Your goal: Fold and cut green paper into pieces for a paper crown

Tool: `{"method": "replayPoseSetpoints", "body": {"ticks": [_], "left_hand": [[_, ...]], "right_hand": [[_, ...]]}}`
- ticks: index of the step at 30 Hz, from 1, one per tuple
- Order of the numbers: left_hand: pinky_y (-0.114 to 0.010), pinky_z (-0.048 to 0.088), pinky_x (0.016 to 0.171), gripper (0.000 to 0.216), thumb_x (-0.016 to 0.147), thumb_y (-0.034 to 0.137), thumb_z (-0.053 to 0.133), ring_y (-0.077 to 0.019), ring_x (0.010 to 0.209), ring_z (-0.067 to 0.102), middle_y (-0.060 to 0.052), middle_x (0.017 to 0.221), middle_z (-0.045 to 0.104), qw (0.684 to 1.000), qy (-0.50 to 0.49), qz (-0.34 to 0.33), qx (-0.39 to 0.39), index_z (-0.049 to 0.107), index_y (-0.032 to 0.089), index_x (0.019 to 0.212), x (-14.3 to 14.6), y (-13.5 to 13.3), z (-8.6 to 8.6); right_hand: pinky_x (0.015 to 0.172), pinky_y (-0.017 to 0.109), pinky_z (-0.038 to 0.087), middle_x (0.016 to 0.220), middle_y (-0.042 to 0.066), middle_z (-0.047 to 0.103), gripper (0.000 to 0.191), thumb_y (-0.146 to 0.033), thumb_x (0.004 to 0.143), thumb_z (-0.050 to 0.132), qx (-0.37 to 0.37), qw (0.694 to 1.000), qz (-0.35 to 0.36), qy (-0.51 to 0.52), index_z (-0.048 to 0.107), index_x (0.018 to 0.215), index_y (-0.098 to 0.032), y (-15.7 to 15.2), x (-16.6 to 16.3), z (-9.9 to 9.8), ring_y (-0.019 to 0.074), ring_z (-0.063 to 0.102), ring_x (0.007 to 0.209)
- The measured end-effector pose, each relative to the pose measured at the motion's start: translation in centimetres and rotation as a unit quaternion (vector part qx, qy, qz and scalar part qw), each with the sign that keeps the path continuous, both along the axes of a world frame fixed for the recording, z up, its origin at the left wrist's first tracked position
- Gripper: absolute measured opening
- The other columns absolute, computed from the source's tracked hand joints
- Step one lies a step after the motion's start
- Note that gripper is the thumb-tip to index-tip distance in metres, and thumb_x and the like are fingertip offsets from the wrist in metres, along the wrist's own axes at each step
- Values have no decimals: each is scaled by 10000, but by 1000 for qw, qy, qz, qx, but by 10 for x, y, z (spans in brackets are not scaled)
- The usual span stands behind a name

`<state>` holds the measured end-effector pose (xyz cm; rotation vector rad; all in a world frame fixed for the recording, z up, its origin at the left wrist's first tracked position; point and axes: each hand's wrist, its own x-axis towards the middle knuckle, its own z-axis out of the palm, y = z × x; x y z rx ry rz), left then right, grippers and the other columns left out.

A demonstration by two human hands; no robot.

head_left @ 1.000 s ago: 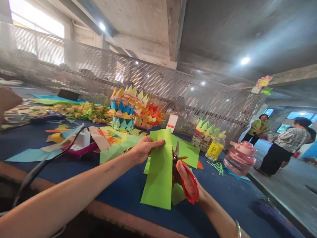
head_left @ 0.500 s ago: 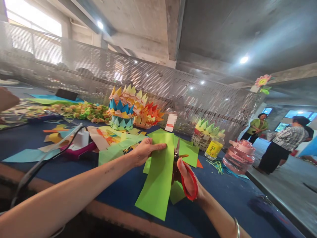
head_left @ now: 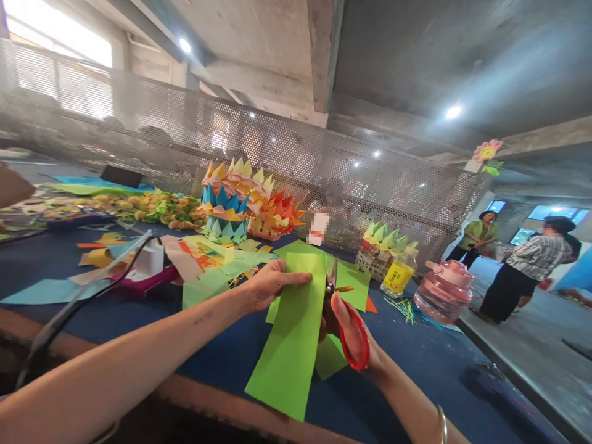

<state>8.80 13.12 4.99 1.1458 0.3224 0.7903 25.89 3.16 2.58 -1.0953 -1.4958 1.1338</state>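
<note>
A long strip of bright green paper [head_left: 291, 339] hangs tilted over the front of the table. My left hand [head_left: 272, 283] pinches it near the top, thumb laid across its face. In my right hand [head_left: 346, 324] is a pair of scissors with red handles [head_left: 365, 348]. Their blades point up beside the strip's right edge; whether they touch the paper I cannot tell. The fingers of my right hand are partly hidden behind the paper and handle. More green paper [head_left: 354, 283] lies on the table behind the scissors.
Folded paper crowns [head_left: 226, 203] stand at the back, near a mesh screen [head_left: 296, 148]. Paper scraps and a magenta power strip [head_left: 143, 283] lie left. On the right are a yellow-labelled bottle [head_left: 398, 274] and a pink jug [head_left: 444, 293]. Two people stand beyond; another person's hand shows far left.
The lower end of the green strip has swung slightly down and to the left. Both hands keep nearly the same place and grip, and the view has shifted a little.
</note>
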Motion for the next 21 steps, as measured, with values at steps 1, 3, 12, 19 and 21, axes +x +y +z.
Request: {"method": "replayPoseSetpoints", "body": {"ticks": [1, 3, 12, 19, 21], "left_hand": [[-286, 570, 628, 382, 559, 326, 883, -209, 621, 706, -136, 751, 755, 1000, 1, -2, -1, 746, 73, 809, 0, 1, 0], [-285, 570, 617, 371, 562, 321, 882, -209, 618, 706, -132, 753, 756, 1000, 4, -2, -3, 746, 80, 809, 0, 4, -1], [-294, 569, 638, 353, 552, 310, 888, -220, 637, 709, -132, 733, 751, 1000, 13, -15, -3, 751, 85, 788, -2, 1, 0], [-272, 562, 597, 383, 534, 272, 895, -197, 595, 695, -125, 734, 753, 1000, 12, 6, -16, 749, 71, 826, -1, 6, -1], [-269, 565, 577, 354, 536, 253, 893, -195, 579, 692, -127, 720, 750, 999, 13, 17, -27, 743, 62, 793, -1, 8, -2]], "right_hand": [[590, 264, 399, 638, 13, 583, 580, -663, 900, 324, 5, 1000, 0, 1, 588, 728, -176, 1, 0, 0, 129, 532, 578], [586, 267, 395, 619, 15, 584, 602, -677, 897, 302, 21, 1000, 4, 1, 573, 689, -180, 2, 0, 0, 133, 538, 571], [580, 266, 395, 613, 13, 582, 598, -679, 892, 315, 18, 1000, 5, 23, 557, 669, -180, 6, 2, -6, 128, 530, 558], [554, 276, 405, 562, -17, 494, 548, -715, 812, 449, 77, 982, -89, 145, 566, 694, -193, 1, -5, 22, 124, 465, 523], [546, 267, 399, 578, -29, 465, 501, -690, 803, 494, 98, 973, -141, 152, 545, 701, -202, 1, -5, 29, 117, 441, 530]]}}
